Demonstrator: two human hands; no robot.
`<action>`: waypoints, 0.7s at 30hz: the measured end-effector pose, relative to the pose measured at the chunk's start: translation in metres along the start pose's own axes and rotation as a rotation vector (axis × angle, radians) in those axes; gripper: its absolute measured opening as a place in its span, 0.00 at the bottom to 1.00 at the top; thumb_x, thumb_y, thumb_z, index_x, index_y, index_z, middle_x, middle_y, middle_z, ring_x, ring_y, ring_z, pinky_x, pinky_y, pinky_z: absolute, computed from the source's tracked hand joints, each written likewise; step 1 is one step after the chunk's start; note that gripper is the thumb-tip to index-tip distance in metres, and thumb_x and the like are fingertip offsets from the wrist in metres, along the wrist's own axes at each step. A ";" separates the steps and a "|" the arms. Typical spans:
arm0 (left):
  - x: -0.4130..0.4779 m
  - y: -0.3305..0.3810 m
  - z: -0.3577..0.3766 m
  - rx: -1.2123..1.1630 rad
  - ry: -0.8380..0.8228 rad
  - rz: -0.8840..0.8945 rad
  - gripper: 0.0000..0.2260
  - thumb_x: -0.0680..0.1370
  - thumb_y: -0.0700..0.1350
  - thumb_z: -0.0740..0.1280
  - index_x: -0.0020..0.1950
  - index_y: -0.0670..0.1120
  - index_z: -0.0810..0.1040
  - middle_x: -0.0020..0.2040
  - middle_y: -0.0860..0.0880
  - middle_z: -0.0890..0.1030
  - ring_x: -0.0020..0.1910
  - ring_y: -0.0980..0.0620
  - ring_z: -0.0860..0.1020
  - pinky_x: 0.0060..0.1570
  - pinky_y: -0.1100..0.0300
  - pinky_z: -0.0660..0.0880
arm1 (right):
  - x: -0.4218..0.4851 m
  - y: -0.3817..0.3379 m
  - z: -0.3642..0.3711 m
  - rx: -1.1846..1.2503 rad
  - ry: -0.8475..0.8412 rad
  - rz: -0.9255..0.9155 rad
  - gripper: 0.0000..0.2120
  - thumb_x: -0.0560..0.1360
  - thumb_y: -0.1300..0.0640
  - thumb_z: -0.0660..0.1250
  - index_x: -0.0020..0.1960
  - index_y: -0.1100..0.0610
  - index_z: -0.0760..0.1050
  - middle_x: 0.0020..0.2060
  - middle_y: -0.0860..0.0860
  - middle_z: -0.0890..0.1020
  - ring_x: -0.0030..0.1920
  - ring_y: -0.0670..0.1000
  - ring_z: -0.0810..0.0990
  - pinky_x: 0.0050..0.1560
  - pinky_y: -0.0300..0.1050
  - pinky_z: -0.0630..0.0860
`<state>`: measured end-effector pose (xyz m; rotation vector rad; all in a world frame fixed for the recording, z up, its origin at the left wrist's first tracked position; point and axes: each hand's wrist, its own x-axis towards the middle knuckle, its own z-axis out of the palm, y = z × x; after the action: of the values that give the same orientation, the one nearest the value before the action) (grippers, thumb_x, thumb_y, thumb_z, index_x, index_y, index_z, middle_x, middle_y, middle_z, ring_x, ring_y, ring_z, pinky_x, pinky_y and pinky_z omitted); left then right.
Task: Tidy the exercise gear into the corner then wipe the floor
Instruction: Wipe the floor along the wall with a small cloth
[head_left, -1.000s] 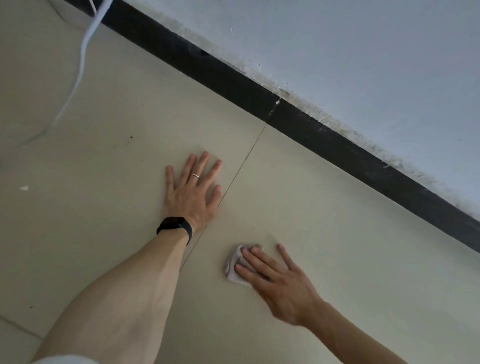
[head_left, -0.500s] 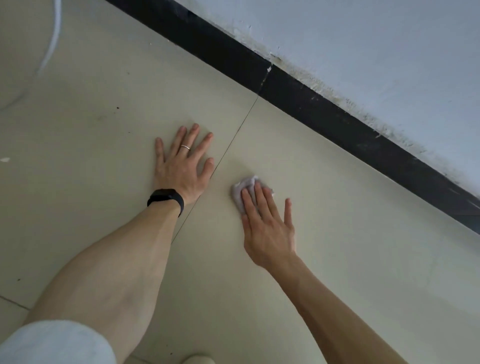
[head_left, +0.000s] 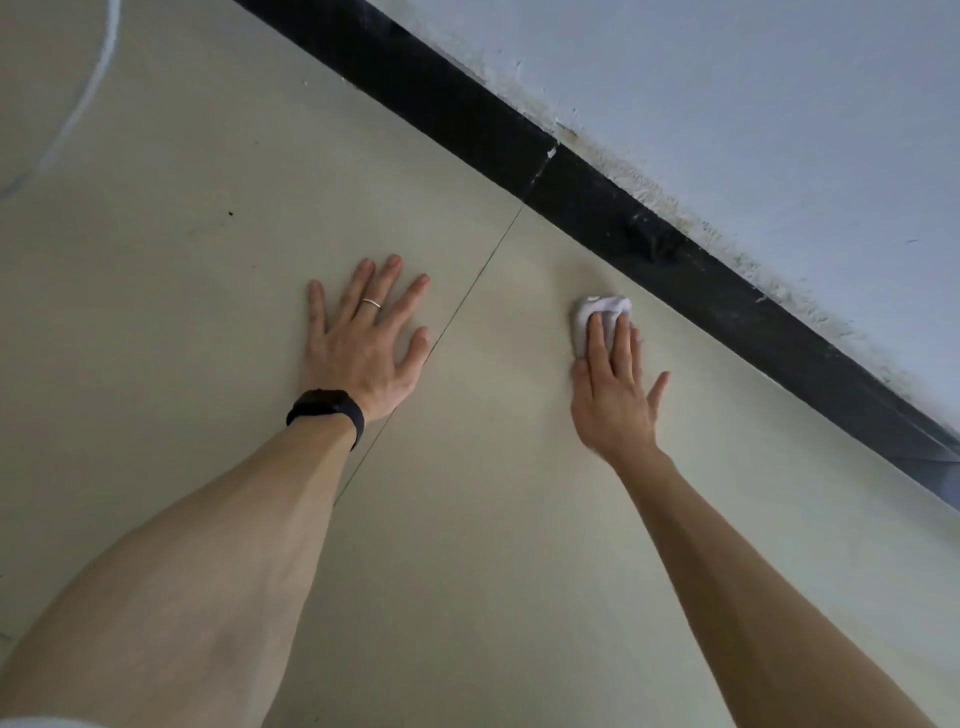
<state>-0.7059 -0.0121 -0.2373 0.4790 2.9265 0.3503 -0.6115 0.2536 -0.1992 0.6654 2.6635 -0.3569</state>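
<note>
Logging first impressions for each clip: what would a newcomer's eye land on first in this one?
The eye goes first to the left hand, flat with fingers spread on the pale tiled floor just left of a tile seam, a black wristband at its wrist. Next, the right hand presses a small white cloth to the floor close to the black skirting that runs diagonally below the wall.

The light was dim, soft and even, giving the floor a dull beige cast and the far wall a cool blue-grey. Faint, diffuse shadows edged the left hand and right hand. The right hand and the cloth looked slightly smeared. Wide-angle stretch swelled the forearms at the near edge, and the cord at far left was hazy.
</note>
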 end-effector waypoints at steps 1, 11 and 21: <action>0.000 0.001 0.001 0.004 0.001 -0.004 0.26 0.82 0.60 0.49 0.80 0.62 0.50 0.82 0.56 0.49 0.80 0.52 0.47 0.76 0.37 0.43 | 0.000 -0.014 0.006 0.056 0.035 0.047 0.27 0.85 0.46 0.45 0.81 0.43 0.39 0.81 0.47 0.38 0.80 0.50 0.37 0.75 0.72 0.42; 0.007 0.003 -0.009 0.027 -0.050 0.023 0.28 0.80 0.62 0.51 0.80 0.61 0.50 0.82 0.55 0.49 0.80 0.50 0.48 0.75 0.35 0.45 | -0.117 -0.014 0.046 -0.357 -0.178 -0.895 0.26 0.85 0.45 0.46 0.81 0.41 0.45 0.81 0.44 0.44 0.81 0.47 0.44 0.74 0.72 0.47; -0.019 0.002 -0.032 0.026 -0.157 0.070 0.28 0.82 0.59 0.52 0.81 0.60 0.45 0.82 0.51 0.42 0.81 0.47 0.44 0.76 0.39 0.43 | -0.160 -0.042 0.074 -0.192 -0.151 -0.517 0.28 0.85 0.45 0.43 0.81 0.45 0.38 0.80 0.48 0.35 0.79 0.50 0.34 0.75 0.71 0.42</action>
<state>-0.6936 -0.0227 -0.2041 0.5853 2.7703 0.2705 -0.4802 0.1294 -0.1935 -0.1135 2.6440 -0.2658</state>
